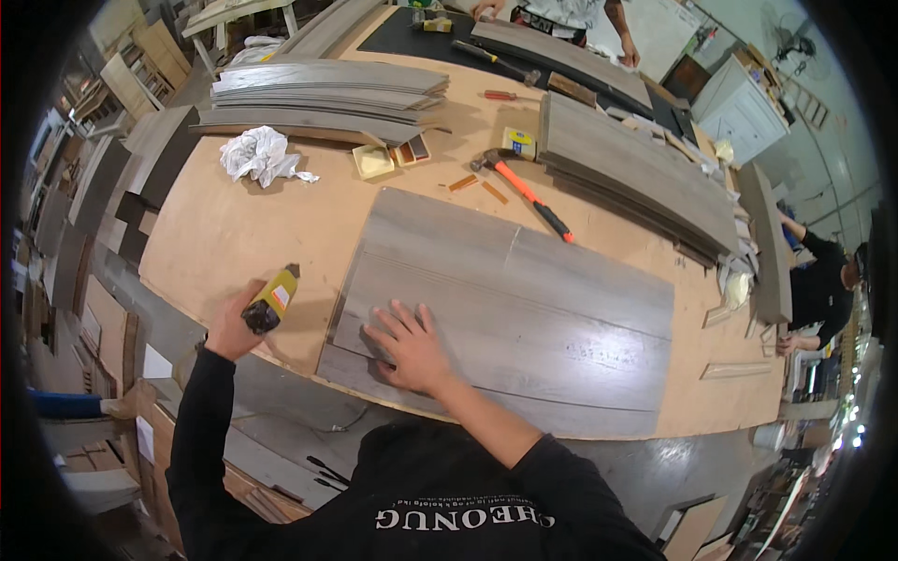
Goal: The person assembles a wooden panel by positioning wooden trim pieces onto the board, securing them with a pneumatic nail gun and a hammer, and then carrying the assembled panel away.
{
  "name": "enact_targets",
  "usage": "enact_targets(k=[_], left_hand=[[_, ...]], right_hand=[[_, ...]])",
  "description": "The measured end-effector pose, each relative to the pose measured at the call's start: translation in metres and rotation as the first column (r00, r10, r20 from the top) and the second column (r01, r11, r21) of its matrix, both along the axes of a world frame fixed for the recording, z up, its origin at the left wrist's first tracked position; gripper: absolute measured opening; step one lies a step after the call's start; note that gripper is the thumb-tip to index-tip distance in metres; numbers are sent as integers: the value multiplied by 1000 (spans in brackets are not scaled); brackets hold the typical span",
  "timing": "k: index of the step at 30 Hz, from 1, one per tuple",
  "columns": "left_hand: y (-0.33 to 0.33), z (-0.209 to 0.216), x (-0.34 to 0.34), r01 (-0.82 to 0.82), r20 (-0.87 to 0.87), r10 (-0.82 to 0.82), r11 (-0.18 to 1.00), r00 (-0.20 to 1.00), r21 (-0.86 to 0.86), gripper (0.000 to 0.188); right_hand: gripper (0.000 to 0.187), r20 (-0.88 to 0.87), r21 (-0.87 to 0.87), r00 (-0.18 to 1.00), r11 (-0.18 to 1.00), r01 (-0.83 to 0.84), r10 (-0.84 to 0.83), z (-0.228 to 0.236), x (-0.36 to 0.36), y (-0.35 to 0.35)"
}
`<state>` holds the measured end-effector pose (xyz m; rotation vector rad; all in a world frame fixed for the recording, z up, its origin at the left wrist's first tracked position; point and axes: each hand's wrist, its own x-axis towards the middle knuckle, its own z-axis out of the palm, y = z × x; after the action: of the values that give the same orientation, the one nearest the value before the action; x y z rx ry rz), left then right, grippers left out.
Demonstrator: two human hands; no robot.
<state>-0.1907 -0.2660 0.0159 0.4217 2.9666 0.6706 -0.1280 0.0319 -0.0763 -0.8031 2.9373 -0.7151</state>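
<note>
My left hand (pixel 234 323) grips a yellow, squarish bottle (pixel 278 292) with a dark end and a pale label, held tilted above the table's left front part. With fingers spread, my right hand (pixel 412 348) lies flat on a panel of grey wood-grain planks (pixel 524 318), near its left edge. The planks lie side by side, and a shiny patch shows toward the right. Just beyond the panel rests a claw hammer (pixel 526 192) with an orange and black handle. Small brown strips (pixel 479 189) lie to the left of the hammer.
Plank stacks (pixel 327 93) (pixel 636 173) stand far left and right on the tan table (pixel 224 220). Crumpled white plastic (pixel 262 157), small open boxes (pixel 374 161) and a red screwdriver (pixel 505 95) lie around. One person (pixel 823 285) works at right; another's hands (pixel 629 49) touch a plank at the back.
</note>
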Motion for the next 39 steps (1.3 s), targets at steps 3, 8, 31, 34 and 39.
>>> enact_targets(k=[3, 8, 31, 34, 39], left_hand=[[8, 26, 24, 42, 131, -56, 993, 990, 106, 44], [8, 3, 65, -138, 278, 52, 945, 959, 297, 48], [63, 36, 51, 29, 264, -35, 999, 964, 26, 42], [54, 22, 48, 0, 300, 26, 996, 954, -88, 38], [66, 29, 42, 68, 244, -45, 994, 969, -85, 37]], right_hand=[[55, 6, -46, 999, 998, -51, 51, 0, -1, 18], [49, 56, -117, 998, 993, -9, 16, 8, 7, 82], [37, -74, -174, 969, 960, 221, -236, -1, 20, 131], [36, -92, -214, 969, 955, 207, -230, 2, 18, 129], [36, -104, -210, 961, 950, 231, -257, 2, 20, 132]])
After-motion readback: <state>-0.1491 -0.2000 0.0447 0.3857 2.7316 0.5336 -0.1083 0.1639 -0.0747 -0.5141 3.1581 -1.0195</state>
